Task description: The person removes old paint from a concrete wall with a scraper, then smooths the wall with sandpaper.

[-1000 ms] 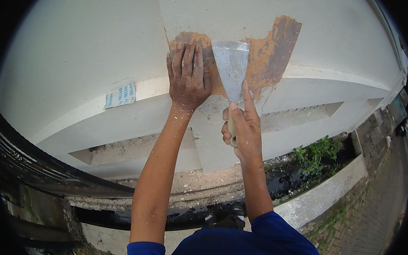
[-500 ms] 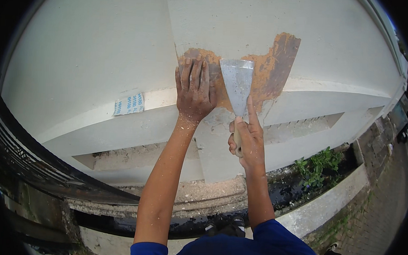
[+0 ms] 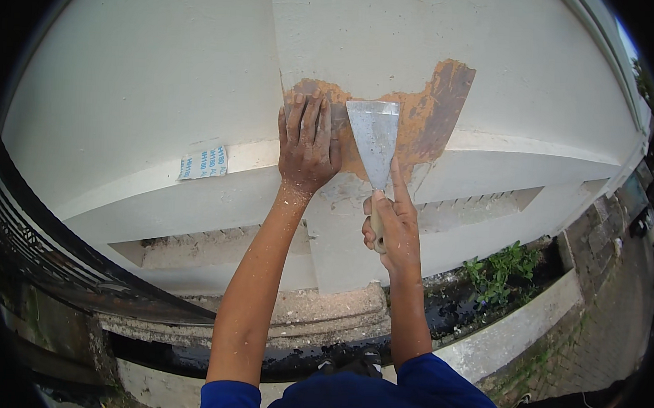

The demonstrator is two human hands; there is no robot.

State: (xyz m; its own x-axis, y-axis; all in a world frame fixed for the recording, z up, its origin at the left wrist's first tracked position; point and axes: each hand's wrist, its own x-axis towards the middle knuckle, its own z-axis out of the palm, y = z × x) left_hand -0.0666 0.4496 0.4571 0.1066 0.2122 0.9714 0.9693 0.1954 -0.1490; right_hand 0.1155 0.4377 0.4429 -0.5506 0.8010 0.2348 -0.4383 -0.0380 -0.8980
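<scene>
My right hand [image 3: 397, 225] grips a putty knife [image 3: 376, 137] by its pale handle, index finger stretched along the side of the metal blade. The blade's wide edge meets the upper border of a stripped patch [image 3: 418, 113] on a pale painted wall [image 3: 165, 66]. Orange-brown and grey-brown layers show in that patch. My left hand [image 3: 308, 141] lies flat on the patch's left part, fingers stretched upward, and hides some of it. Small pale flecks dot my left wrist and forearm.
A piece of printed sandpaper backing [image 3: 203, 162] rests on the wall's ledge to the left. Below run a dark drain [image 3: 305, 363] and a concrete kerb [image 3: 511, 321], with a leafy plant [image 3: 503, 274]. A black metal gate [image 3: 55, 236] curves along the left.
The view has shifted slightly, so the wall and both hands sit a little further left. The putty knife blade stays near the patch's upper border, and the left hand remains flat.
</scene>
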